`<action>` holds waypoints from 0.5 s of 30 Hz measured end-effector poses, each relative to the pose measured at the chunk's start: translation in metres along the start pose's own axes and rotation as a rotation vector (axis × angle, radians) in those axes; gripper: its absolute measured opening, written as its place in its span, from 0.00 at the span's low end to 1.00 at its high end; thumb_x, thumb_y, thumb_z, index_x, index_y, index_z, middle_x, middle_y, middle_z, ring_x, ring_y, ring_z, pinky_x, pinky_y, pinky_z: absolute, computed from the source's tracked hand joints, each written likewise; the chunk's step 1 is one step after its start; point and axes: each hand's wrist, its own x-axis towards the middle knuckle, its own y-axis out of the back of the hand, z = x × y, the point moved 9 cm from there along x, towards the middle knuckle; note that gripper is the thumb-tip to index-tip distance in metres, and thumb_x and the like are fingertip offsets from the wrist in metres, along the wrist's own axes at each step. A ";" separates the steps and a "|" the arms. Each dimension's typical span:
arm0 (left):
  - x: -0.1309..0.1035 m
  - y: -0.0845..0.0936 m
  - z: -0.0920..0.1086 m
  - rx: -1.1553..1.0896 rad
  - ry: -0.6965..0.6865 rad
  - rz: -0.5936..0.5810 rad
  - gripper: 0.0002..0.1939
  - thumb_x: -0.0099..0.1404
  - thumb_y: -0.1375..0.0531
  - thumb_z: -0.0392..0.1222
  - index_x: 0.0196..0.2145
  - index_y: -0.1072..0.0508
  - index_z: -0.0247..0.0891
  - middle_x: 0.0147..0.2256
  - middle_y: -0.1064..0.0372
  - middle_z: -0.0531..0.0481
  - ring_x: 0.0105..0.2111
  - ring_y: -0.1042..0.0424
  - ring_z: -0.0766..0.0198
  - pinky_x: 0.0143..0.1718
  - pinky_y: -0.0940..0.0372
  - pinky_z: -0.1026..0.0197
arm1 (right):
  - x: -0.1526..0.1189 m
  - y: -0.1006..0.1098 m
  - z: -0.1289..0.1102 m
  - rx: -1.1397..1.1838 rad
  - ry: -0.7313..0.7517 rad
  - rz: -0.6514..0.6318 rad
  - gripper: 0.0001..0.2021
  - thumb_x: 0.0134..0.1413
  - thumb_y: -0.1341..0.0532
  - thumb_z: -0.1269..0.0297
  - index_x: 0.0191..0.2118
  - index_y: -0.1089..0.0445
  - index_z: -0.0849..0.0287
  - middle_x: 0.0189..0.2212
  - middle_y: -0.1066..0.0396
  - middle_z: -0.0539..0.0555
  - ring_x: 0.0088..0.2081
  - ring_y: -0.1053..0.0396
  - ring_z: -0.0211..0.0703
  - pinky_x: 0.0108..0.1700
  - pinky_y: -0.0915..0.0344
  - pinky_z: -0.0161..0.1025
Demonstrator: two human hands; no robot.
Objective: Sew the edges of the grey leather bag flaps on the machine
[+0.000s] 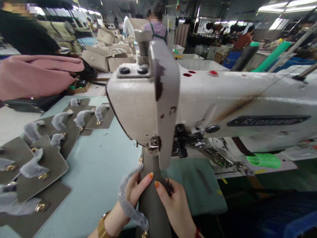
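A grey leather-like bag panel (152, 201) runs up under the head of a white sewing machine (133, 96). My left hand (135, 191) grips its left edge, thumb on top. The fingers of that hand are hidden behind the panel. A handle wrapped in cloudy plastic (122, 193), with gold metal fittings, loops over my left hand and wrist. My right hand (175, 205) pinches the panel's right edge with the thumb on top. A small dark pointed item (170, 186) shows by its fingers; I cannot make out what it is.
Several similar grey panels (47, 162) with wrapped handles overlap on the pale green table (99, 165) at left. Pink material (37, 76) and beige bags (96, 59) lie behind. A green cylinder (264, 160) sits under the machine arm. Other people are farther back.
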 end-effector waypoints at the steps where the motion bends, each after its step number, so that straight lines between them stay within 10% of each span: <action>1: -0.001 -0.002 -0.001 -0.027 0.020 -0.006 0.22 0.55 0.36 0.55 0.46 0.27 0.46 0.43 0.26 0.44 0.46 0.28 0.44 0.49 0.33 0.50 | -0.001 0.001 -0.002 -0.020 0.016 0.013 0.19 0.57 0.44 0.51 0.25 0.33 0.64 0.21 0.37 0.50 0.25 0.43 0.38 0.25 0.47 0.32; 15: -0.010 -0.009 -0.006 0.069 0.178 0.021 0.28 0.56 0.42 0.61 0.45 0.27 0.37 0.35 0.23 0.43 0.40 0.26 0.48 0.41 0.30 0.54 | -0.004 0.002 -0.012 -0.026 0.072 0.019 0.19 0.58 0.45 0.53 0.27 0.30 0.65 0.21 0.34 0.52 0.25 0.40 0.38 0.27 0.45 0.32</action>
